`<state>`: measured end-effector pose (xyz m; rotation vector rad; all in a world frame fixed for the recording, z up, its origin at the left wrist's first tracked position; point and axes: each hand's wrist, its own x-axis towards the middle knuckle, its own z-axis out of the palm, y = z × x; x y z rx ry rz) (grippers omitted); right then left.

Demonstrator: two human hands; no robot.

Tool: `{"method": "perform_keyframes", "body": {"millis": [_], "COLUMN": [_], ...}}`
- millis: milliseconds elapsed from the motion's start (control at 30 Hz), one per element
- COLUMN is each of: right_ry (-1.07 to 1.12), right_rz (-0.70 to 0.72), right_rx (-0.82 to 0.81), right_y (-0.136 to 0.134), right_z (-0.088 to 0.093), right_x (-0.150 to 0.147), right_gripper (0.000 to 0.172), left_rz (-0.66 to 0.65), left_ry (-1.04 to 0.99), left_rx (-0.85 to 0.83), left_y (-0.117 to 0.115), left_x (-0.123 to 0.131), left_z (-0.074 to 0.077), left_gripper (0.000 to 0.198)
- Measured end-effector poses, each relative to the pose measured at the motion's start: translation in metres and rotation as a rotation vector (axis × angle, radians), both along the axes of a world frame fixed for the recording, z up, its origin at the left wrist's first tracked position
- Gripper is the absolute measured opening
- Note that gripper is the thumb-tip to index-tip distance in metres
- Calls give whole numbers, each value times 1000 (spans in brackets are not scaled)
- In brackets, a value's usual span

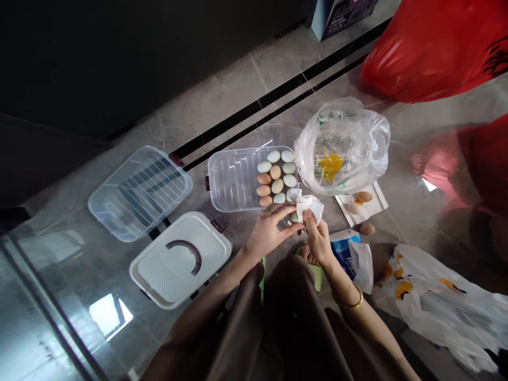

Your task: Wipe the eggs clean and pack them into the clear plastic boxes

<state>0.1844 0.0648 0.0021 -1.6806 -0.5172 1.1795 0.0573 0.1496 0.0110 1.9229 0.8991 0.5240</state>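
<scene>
My left hand (270,228) grips a pale greenish egg (293,217) between thumb and fingers, most of it hidden. Against that egg my right hand (318,238) presses a crumpled white tissue (307,205), pinched in its fingers. Just beyond both hands lies a clear plastic container (234,180). Its right half holds several eggs (277,186) in rows, some brown, some pale green or white. To the right of my right hand is a blue and white tissue pack (349,254), with a loose brown egg (367,229) on the floor above it.
A clear bin (138,196) and a white lid with a dark handle (180,259) lie left. A plastic bag (377,143) with yellow smears stands right, near a white board (379,198) bearing eggs, one smeared. A red bag (432,53) and a soiled white bag (444,301) are further right.
</scene>
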Motion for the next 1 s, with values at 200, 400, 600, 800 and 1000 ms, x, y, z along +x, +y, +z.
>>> {"method": "perform_keyframes", "body": {"millis": [200, 400, 600, 800, 1000], "right_ry": [80, 174, 775, 1111, 1075], "right_rz": [-75, -194, -178, -245, -207], "right_rx": [-68, -125, -4, -18, -59], "right_y": [9, 7, 7, 12, 7], "right_z": [9, -9, 10, 19, 4], "right_x": [6, 1, 3, 7, -3], "right_gripper": [45, 30, 36, 40, 33], "left_rz": [22, 273, 233, 107, 140], "left_ry": [-106, -355, -248, -76, -165], "left_rx": [-4, -370, -18, 234, -281], "left_y": [-5, -14, -13, -14, -14], "left_x": [-4, 1, 1, 1, -5], "left_z": [1, -5, -10, -8, -16], "left_gripper": [35, 40, 36, 26, 50]}}
